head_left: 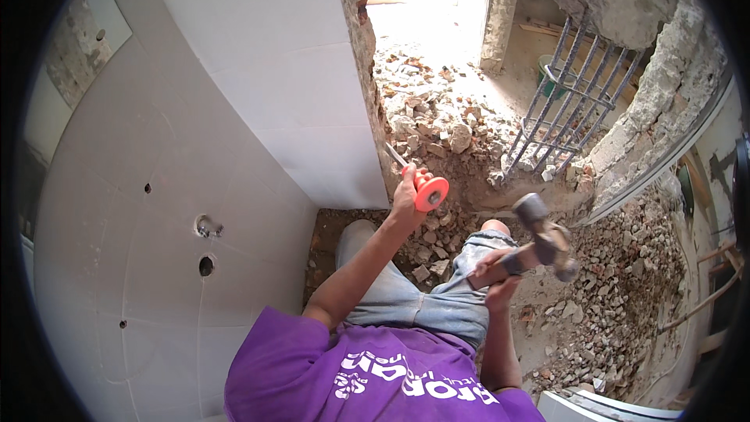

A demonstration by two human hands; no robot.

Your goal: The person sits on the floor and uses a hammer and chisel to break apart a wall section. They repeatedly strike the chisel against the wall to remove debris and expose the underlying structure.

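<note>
Left hand (406, 197) grips chisel (430, 192), axis up-left toward broken wall edge (373, 113); right hand (501, 291) (further right) clasps hammer (522, 259).

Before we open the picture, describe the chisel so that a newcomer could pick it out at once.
Start at the tall white wall and follow its broken right edge down beside the rubble. There the person's left hand grips the chisel, its tip close to that edge. Its round, bright orange guard sets it apart from the grey-headed hammer in the right hand.
</note>
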